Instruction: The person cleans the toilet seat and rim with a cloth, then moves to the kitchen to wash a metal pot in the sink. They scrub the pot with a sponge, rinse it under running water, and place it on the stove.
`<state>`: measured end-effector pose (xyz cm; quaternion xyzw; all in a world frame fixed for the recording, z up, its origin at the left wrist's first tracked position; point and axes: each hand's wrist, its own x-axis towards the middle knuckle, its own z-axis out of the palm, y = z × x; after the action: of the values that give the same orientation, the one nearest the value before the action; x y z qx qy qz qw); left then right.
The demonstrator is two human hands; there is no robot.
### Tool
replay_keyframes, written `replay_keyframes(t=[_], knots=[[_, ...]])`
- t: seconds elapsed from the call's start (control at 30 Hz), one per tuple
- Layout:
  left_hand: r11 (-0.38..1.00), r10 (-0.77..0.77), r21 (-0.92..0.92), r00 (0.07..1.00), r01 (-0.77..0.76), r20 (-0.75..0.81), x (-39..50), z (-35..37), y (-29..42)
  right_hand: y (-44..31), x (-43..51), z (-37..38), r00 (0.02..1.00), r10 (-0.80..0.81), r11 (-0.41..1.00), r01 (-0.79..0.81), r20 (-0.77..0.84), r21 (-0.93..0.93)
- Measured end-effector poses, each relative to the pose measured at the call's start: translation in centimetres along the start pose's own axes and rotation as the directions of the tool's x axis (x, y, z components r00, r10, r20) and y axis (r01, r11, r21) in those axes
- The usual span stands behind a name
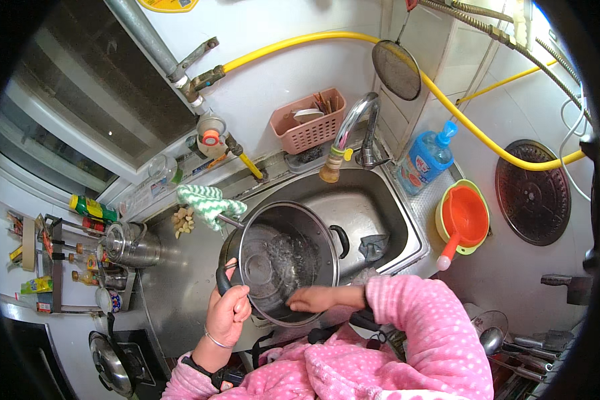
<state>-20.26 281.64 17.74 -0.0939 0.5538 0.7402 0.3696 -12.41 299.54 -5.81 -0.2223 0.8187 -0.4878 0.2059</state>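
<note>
A deep metal pot (260, 245) with black handles is tilted over the near left part of the stainless steel sink (340, 200), some water inside it. The pot's left handle is in the grip of my left hand (228, 305). Inside the pot's rim, near its lower edge, my right hand (310, 299) is lowered with nothing visible in it; its fingertips are over the inner wall, and contact cannot be told. A dark grey cloth (373, 247) lies in the sink. The faucet (356, 122) arches over the sink's back edge.
A green-and-white cloth (210, 205) and garlic cloves (182, 221) are left of the pot. Behind the sink stands a pink basket (307, 127). To the right are a blue soap bottle (425, 162) and a red ladle (465, 215) in a green bowl (444, 212). A metal kettle (135, 245) stands far left.
</note>
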Motion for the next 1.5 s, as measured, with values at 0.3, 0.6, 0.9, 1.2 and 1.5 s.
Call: replay_keyframes(t=[0.3, 0.6, 0.9, 1.2, 1.5], knots=[[1.0, 0.012, -0.017, 1.0, -0.012, 0.007, -0.2, -1.2, 0.0, 3.8, 2.2, -11.9, 0.989, -0.095, 0.23, -0.089, -0.113, -0.969], [0.997, 0.051, -0.056, 0.999, -0.049, 0.018, 0.5, -1.2, -1.6, 5.8, -3.0, -2.4, 0.53, 0.107, 0.959, -0.279, -0.841, -0.054], [0.994, 0.097, -0.055, 0.995, -0.095, 0.036, 2.0, 0.6, -2.4, 4.2, -4.0, -0.5, 0.399, 0.748, 0.645, -0.628, -0.531, 0.436], [0.992, 0.123, -0.033, 0.986, -0.12, 0.112, 2.5, 1.4, -0.6, 8.0, -3.6, -3.2, 0.297, 0.723, 0.687, -0.402, -0.623, 0.605], [0.985, 0.168, -0.051, 0.976, -0.163, 0.137, 3.3, 2.7, -1.5, 7.1, -5.2, -2.1, 0.283, 0.623, 0.694, -0.63, -0.729, 0.348]])
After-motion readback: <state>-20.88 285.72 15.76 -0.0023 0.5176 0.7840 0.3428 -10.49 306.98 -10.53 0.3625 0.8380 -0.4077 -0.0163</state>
